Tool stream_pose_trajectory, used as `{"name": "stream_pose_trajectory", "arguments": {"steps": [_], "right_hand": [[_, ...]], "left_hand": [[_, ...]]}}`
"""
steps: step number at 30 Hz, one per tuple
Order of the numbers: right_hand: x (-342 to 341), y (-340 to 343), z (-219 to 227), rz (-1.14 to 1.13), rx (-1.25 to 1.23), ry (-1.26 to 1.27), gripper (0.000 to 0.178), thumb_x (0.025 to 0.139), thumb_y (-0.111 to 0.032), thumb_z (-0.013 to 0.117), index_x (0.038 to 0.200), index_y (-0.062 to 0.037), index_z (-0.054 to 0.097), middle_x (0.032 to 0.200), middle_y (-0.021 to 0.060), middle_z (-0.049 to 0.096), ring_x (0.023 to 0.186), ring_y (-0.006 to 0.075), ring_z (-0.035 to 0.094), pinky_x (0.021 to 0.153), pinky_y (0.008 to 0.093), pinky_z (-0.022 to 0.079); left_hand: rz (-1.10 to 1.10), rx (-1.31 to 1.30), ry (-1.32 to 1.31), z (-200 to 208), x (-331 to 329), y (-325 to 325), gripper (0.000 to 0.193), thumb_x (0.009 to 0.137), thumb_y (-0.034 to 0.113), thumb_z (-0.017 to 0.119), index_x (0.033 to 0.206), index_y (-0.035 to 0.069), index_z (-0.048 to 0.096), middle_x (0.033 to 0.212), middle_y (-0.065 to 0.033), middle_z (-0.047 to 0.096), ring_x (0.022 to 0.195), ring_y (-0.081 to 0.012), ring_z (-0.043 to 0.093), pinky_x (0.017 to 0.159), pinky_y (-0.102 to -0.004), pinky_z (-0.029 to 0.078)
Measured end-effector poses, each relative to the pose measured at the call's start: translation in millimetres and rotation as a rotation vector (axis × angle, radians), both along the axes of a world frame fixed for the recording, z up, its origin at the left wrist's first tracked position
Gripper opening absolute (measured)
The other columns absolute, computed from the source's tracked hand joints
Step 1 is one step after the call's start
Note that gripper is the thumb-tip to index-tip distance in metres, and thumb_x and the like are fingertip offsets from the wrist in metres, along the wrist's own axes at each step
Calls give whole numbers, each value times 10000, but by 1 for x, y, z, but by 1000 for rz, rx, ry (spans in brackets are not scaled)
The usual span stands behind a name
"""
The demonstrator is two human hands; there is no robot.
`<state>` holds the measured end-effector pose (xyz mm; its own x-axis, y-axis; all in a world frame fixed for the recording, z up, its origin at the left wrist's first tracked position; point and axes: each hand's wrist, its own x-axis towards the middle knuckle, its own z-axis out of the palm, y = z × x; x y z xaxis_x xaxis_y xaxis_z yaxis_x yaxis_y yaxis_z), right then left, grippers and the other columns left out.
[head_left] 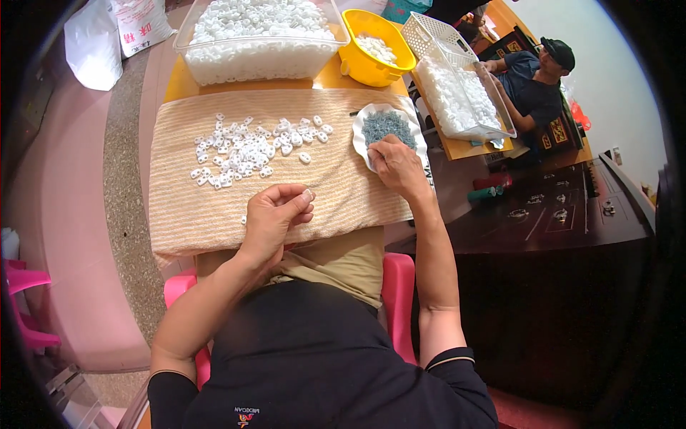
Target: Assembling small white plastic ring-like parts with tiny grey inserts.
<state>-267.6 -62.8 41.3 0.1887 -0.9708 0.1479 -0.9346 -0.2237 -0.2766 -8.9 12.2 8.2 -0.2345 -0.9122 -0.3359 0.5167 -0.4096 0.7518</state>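
Note:
My left hand (281,214) hovers over the near edge of the striped cloth, its thumb and forefinger pinched together. Something pale shows at the fingertips, too small to make out. My right hand (394,166) reaches into a white scalloped dish (361,140), fingers drawn together against a heap of small grey metal pieces (386,123), perhaps screws or pins. What those fingertips hold is hidden. On the cloth ahead of my left hand lies a loose pile of small white plastic pieces with two holes each (246,151). One single white piece (244,219) lies beside my left wrist.
A beige striped cloth (179,214) covers the table in front of me. Behind it stand a large clear bin (257,68) of white pieces and a yellow basin (354,68). At right, another person (532,82) sits by clear and white baskets (493,132). White sacks (93,53) stand far left.

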Motion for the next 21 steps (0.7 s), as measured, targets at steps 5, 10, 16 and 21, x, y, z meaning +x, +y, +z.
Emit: {"name": "stream_pose_trajectory", "arguments": {"steps": [5, 10, 16, 21], "right_hand": [[2, 3, 4, 17, 18, -7, 195, 910, -227, 552, 921, -96, 695, 1000, 131, 633, 891, 373, 630, 807, 440, 492], [10, 13, 4, 14, -51, -40, 184, 884, -219, 629, 955, -62, 691, 964, 112, 641, 883, 336, 632, 751, 401, 498], [11, 24, -3, 38, -146, -81, 209, 833, -216, 701, 947, -41, 696, 944, 106, 643, 834, 315, 643, 719, 380, 497], [12, 26, -9, -17, -172, -107, 181, 824, -193, 707, 925, -43, 702, 930, 104, 644, 823, 305, 642, 713, 371, 498]], "left_hand": [[0, -1, 6, -1, 0, 0, 170, 865, 72, 692, 1002, -4, 625, 866, -62, 673, 747, -103, 627, 668, -237, 546], [-9, 1, 0, -1, 0, 0, 164, 869, 71, 687, 1001, -7, 628, 870, -65, 676, 746, -105, 628, 669, -237, 546], [-16, 1, 2, 0, 0, 1, 180, 872, 73, 683, 1020, -9, 619, 891, -72, 680, 765, -107, 628, 679, -239, 545], [-16, 8, -4, -1, 0, 2, 183, 873, 76, 682, 1024, -4, 617, 902, -76, 682, 774, -109, 629, 686, -242, 546]]}}
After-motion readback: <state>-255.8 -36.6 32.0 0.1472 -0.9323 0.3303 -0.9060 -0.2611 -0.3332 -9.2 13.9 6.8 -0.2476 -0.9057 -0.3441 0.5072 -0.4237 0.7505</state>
